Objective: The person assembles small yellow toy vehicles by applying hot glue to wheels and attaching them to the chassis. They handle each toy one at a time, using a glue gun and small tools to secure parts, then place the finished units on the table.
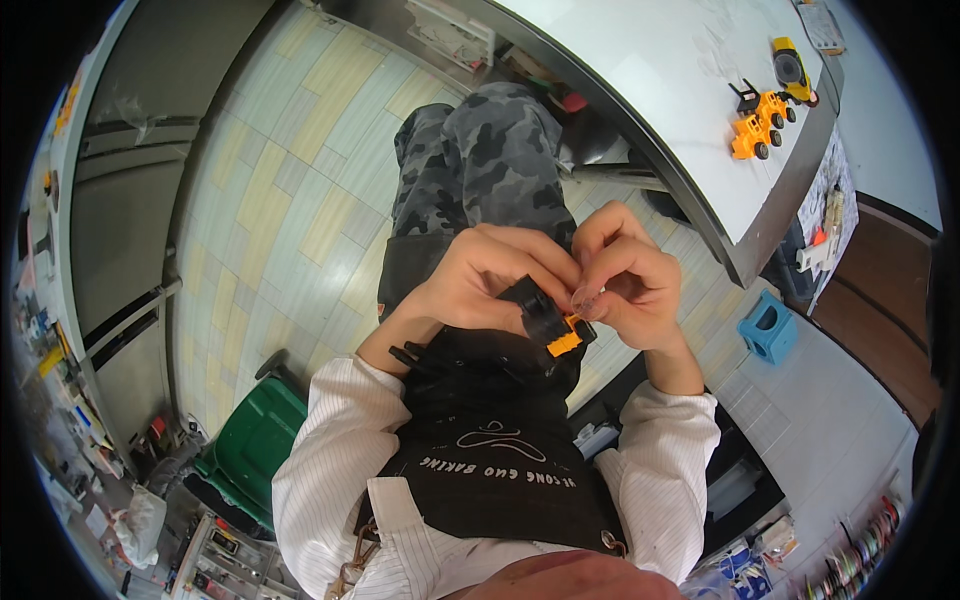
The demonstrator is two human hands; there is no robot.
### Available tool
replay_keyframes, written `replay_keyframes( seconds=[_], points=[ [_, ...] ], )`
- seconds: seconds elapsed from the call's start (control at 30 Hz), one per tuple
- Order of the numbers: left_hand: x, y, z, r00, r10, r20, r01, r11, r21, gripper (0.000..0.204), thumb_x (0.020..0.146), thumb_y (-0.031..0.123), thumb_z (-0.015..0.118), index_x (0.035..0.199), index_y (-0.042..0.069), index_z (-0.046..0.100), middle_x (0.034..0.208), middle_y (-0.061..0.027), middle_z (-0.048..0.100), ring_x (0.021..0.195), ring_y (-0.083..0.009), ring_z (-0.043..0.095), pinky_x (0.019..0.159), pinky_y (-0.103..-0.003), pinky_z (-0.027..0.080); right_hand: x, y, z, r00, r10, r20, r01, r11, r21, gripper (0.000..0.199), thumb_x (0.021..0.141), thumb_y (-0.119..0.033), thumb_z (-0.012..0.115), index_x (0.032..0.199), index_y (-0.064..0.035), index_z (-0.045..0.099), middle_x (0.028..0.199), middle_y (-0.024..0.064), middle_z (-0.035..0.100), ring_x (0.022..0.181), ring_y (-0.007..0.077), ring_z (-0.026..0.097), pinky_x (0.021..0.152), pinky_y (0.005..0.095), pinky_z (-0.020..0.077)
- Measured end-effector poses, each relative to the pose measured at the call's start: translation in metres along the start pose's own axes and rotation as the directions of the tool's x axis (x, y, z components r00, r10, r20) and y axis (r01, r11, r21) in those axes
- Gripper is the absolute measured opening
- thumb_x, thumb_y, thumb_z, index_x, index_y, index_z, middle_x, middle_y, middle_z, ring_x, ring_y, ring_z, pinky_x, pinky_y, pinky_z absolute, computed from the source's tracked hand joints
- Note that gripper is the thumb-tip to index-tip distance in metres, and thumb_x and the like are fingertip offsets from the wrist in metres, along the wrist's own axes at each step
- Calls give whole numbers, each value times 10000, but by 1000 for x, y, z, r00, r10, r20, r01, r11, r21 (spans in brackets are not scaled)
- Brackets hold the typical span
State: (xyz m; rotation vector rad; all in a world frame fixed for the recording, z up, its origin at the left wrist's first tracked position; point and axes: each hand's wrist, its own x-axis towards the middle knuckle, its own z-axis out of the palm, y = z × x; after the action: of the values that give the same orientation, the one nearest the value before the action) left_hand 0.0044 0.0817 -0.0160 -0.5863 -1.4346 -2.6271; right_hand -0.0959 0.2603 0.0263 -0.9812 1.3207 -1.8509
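In front of my apron, my left hand [495,270] is closed round a small black and orange toy vehicle [568,342]. Its black part lies between my thumb and fingers, and the orange part points down and to the right. My right hand [632,285] is pinched close against the toy's right side. A small clear, shiny piece [585,298] shows at its fingertips, too small to name. On the white table [690,110] at the upper right stand orange toy trucks [762,125] with black wheels, beside a yellow object with a round grey face [790,70].
The table's dark edge [640,135] curves past my knees. A blue plastic step stool [768,328] stands on the floor to the right, a green bin [262,440] at the lower left. Steel cabinet doors [130,200] line the left. A white toy-like gun [820,250] lies beyond the table.
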Motion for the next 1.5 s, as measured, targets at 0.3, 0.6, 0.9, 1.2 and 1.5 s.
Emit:
replay_keyframes(
  seconds=[0.3, 0.6, 0.9, 1.2, 1.5],
  points=[
    [4, -2, 5, 997, 8, -73, -13, 997, -70, 234, 797, 22, 750, 1002, -79, 696, 1179, -244, 601, 984, -285, 669, 871, -358, 549, -7, -3, -10, 989, -44, -142, 46, 999, 8, 140, 865, -15, 688, 959, 10, 589, 929, 111, 568, 805, 157, 592, 722, 267, 498],
    [-2, -5, -2, 976, -11, -218, -21, 989, -144, 292, 747, 46, 784, 1001, -69, 698, 1137, -242, 621, 964, -328, 682, 859, -405, 555, -9, -13, -13, 903, 44, -428, -101, 989, -111, 132, 900, -42, 657, 982, 37, 590, 849, 117, 618, 709, 157, 609, 633, 252, 495],
    [-6, -12, -8, 975, 13, -220, -45, 989, -143, 320, 725, 34, 778, 1012, -68, 682, 1114, -230, 630, 967, -317, 679, 868, -392, 550, -12, 1, -28, 916, 59, -398, -38, 997, 60, 108, 964, -64, 573, 975, 37, 610, 874, 109, 632, 706, 130, 561, 639, 258, 466],
    [-8, -16, -8, 962, 12, -274, -64, 981, -183, 320, 778, 52, 744, 1061, -63, 648, 1086, -187, 637, 962, -270, 668, 864, -368, 538, -8, 5, -28, 917, 43, -396, -25, 998, 51, 135, 972, -93, 565, 892, 13, 591, 820, 93, 602, 679, 130, 533, 615, 258, 437],
    [-14, -12, 0, 869, -122, -480, 15, 975, -221, 413, 818, 154, 736, 1153, -31, 580, 1103, -150, 615, 967, -263, 659, 857, -388, 533, 0, -20, -21, 943, -201, -264, 55, 879, -474, 210, 746, 94, 740, 941, 34, 692, 880, 115, 639, 715, 136, 589, 628, 248, 470]
  ],
)
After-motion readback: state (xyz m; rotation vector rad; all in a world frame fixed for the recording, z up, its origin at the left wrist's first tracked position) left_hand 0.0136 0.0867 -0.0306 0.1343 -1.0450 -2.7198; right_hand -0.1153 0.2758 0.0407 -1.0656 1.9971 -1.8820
